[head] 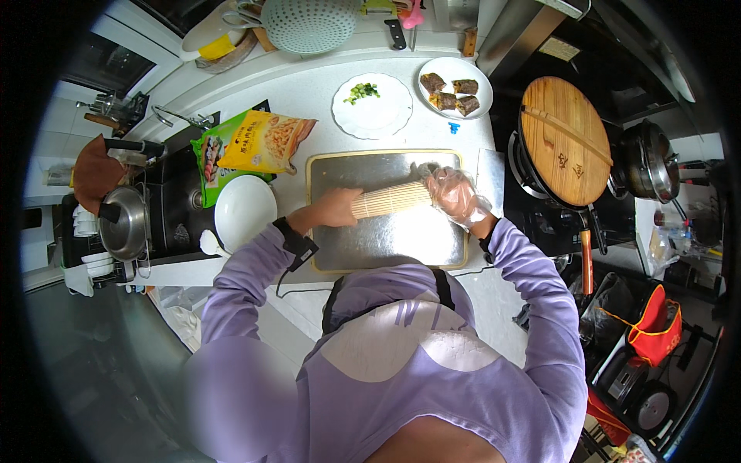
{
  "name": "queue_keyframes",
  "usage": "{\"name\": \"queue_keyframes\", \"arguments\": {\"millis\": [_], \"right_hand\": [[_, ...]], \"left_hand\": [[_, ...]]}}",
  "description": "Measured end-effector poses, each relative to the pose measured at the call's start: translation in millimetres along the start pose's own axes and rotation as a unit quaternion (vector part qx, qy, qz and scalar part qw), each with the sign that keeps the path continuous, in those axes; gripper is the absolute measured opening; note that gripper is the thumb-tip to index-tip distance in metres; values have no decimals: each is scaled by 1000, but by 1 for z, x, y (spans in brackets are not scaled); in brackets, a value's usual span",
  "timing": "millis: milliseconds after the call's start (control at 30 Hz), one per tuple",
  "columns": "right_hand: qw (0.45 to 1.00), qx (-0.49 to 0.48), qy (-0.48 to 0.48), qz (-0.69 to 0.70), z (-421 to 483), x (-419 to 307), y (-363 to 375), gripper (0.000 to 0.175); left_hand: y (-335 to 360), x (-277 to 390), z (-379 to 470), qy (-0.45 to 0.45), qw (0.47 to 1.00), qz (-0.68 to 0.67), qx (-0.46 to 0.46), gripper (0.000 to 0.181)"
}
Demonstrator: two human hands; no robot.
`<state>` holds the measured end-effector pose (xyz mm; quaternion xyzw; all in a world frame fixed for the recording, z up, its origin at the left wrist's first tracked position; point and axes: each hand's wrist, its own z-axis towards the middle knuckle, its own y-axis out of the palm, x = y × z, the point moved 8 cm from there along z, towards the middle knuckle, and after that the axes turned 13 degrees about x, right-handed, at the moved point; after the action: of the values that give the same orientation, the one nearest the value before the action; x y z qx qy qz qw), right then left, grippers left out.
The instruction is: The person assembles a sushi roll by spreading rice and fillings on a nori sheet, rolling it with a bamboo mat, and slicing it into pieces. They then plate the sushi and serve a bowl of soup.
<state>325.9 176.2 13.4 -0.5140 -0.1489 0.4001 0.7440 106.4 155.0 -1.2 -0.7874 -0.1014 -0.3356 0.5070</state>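
A rolled bamboo sushi mat (393,199) lies aslant over a metal cutting board (347,249) with a yellowish rim. Its left end is in my left hand (337,207), which is bare. At its right end is my right hand (456,194) in a clear plastic glove, the fingers curled round it. What the mat holds inside is hidden. Beyond the board, a scalloped white plate (376,118) carries chopped green pieces (363,92). Beside it, a round white plate (483,78) bears several cut seaweed rolls (466,105).
Left of the board are a white bowl (246,205), a rice paddle (212,244), a yellow food bag (263,142) and a green bag (220,185). A cleaver blade (491,173) lies at its right. On the stove sits a wok with a wooden lid (564,150).
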Motion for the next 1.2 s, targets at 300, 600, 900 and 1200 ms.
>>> {"name": "queue_keyframes", "arguments": {"millis": [300,600,900,1200], "right_hand": [[999,0,29,23,2,-6,-12,16],[997,9,33,73,-15,4,4,17],[977,-35,144,153,-19,8,8,19],[959,-87,204,176,-19,10,13,26]], "left_hand": [[-1,5,-6,7,997,71,26,46],[9,9,-17,1,982,138,128,32],[21,2,-21,-12,991,111,68,41],[26,-1,-19,-41,996,82,12,52]]}}
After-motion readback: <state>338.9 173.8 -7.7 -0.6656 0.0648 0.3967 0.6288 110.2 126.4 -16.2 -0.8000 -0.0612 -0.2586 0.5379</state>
